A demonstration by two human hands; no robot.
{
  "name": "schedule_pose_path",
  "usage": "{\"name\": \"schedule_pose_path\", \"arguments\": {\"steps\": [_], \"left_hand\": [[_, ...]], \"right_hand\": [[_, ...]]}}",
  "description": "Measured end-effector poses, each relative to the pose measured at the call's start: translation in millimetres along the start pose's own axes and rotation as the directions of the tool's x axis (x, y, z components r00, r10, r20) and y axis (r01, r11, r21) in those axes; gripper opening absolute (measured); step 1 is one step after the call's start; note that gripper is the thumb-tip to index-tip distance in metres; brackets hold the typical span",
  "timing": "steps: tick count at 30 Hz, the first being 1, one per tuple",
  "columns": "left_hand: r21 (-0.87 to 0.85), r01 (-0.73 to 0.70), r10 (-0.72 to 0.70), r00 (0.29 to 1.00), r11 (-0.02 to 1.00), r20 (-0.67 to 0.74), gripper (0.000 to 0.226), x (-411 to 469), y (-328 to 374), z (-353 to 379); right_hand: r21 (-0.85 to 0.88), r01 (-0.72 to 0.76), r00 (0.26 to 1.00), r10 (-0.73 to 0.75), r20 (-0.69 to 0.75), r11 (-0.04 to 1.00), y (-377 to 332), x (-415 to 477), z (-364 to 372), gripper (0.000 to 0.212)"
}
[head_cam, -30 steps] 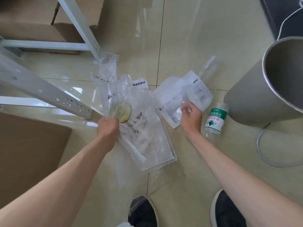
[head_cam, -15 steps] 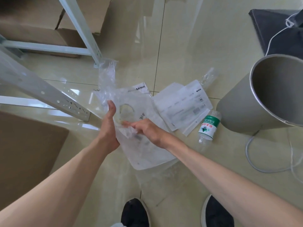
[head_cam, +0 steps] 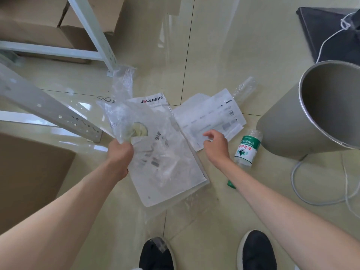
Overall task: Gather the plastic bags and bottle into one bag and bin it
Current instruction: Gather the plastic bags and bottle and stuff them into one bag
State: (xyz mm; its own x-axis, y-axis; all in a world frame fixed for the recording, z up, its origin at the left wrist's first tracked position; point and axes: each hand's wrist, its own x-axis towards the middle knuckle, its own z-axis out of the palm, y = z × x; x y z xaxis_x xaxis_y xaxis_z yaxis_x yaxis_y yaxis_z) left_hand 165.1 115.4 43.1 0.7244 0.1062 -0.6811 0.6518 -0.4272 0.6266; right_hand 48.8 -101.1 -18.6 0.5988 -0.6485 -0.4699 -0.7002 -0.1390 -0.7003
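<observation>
My left hand [head_cam: 120,152] grips a crumpled clear plastic bag [head_cam: 121,98] that stands up from the fist. Under it a large printed white bag [head_cam: 169,172] lies flat on the floor. My right hand [head_cam: 215,143] hovers with fingers apart over the lower edge of a pile of white plastic bags [head_cam: 212,115], holding nothing. A plastic bottle [head_cam: 247,151] with a green and white label lies on the tiles just right of that hand. A small clear bag [head_cam: 244,88] lies behind the pile. The grey metal bin [head_cam: 292,125] stands open at the right.
A white metal shelf frame [head_cam: 48,112] crosses the left side, with cardboard boxes [head_cam: 39,26] behind it and a brown box [head_cam: 29,172] at near left. A grey cable [head_cam: 300,188] loops beside the bin. My two black shoes [head_cam: 155,256] are at the bottom edge.
My right hand left the large bag beside my left hand and moved right, onto the pile of white bags. The left hand closed into a fist on the clear bag.
</observation>
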Motion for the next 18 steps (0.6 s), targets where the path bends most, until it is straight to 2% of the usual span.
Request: {"name": "schedule_pose_path", "arguments": {"steps": [2,4,7,10,12,15,18], "left_hand": [[0.068,-0.077,0.076,0.997,0.995,0.026,0.027,-5,-3,-1],[0.088,-0.126,0.122,0.991,0.988,0.052,0.023,-8,-7,-3],[0.089,-0.147,0.143,0.989,0.985,0.042,0.028,-7,-14,-11],[0.100,-0.134,0.132,0.991,0.986,0.025,0.026,1,-16,-22],[0.133,-0.131,0.129,0.991,0.982,0.023,0.022,4,-15,-27],[0.165,-0.134,0.135,0.991,0.977,0.007,0.017,7,-13,-28],[0.172,-0.136,0.142,0.990,0.976,-0.026,0.027,7,-10,-22]], "right_hand": [[-0.263,-0.008,0.991,0.043,0.129,0.965,15,20,-3,0.059],[-0.482,0.033,0.981,0.063,0.182,0.876,30,34,-1,0.076],[-0.608,0.062,0.993,0.010,0.115,0.792,50,34,13,0.068],[-0.608,0.106,0.993,-0.119,0.019,0.787,61,19,26,0.035],[-0.532,0.073,0.988,-0.132,-0.074,0.844,58,17,29,0.019],[-0.325,-0.019,0.974,-0.055,-0.218,0.945,36,16,24,0.026],[-0.284,0.128,0.951,-0.198,-0.237,0.950,7,4,22,0.031]]}}
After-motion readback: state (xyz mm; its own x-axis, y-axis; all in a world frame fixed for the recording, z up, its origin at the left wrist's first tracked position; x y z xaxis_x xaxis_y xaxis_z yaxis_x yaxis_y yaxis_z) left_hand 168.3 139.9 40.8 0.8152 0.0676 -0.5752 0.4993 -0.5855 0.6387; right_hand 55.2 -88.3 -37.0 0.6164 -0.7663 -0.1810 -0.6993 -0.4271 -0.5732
